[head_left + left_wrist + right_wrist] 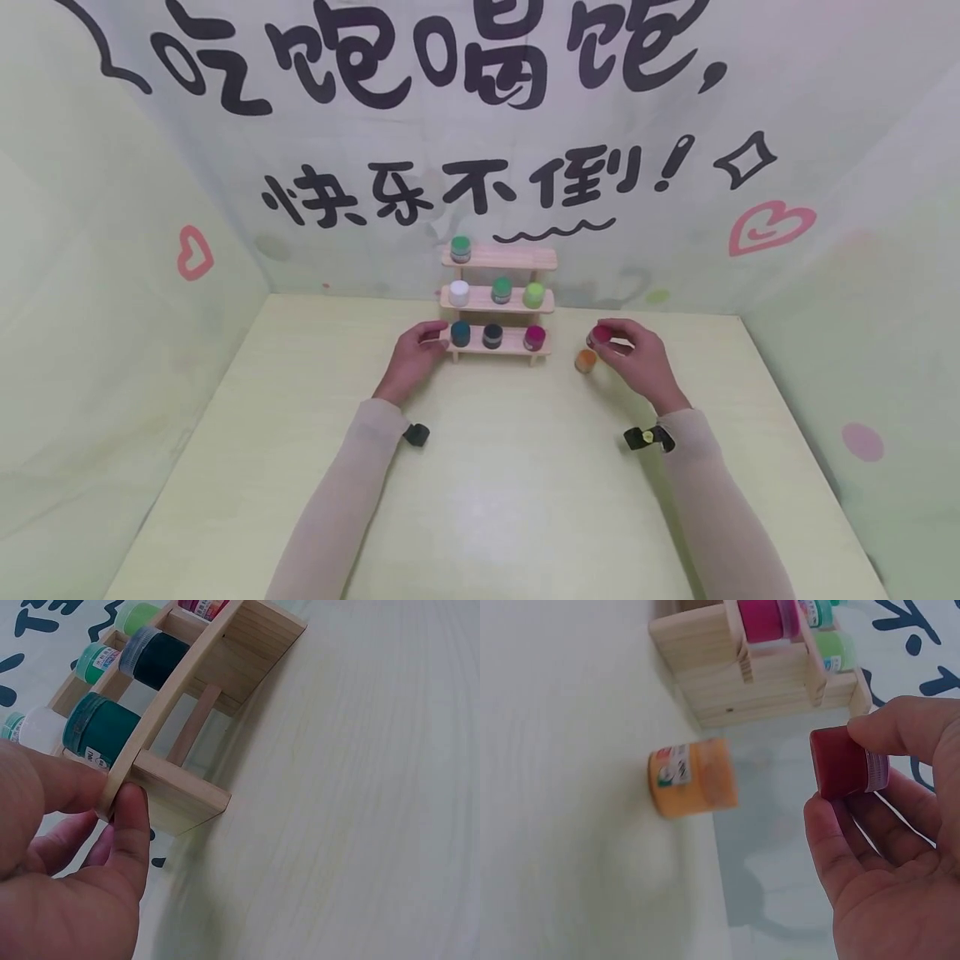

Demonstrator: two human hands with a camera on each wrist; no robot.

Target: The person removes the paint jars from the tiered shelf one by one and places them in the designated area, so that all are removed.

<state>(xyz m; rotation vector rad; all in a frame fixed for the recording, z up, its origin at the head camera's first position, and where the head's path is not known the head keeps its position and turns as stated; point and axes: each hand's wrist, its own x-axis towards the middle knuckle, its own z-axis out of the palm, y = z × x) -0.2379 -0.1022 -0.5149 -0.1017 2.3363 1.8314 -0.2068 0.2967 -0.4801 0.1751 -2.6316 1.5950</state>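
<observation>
A three-step wooden rack (498, 257) stands at the back of the table with several small paint jars on it. My left hand (417, 357) pinches the left end of its lowest shelf (166, 712), beside a teal paint jar (101, 729). Between the thumb and fingers of my right hand (639, 360) is a dark red paint jar (841, 763), held right of the rack. An orange paint jar (694, 777) stands on the table just in front of that hand. On the lowest shelf are also a black paint jar (492, 336) and a magenta paint jar (534, 337).
On the middle shelf stand a white jar (459, 292), a green jar (501, 290) and a light green jar (534, 294). Another green jar (461, 249) is at the top shelf's left end. A printed cloth (480, 125) hangs behind the table (480, 483).
</observation>
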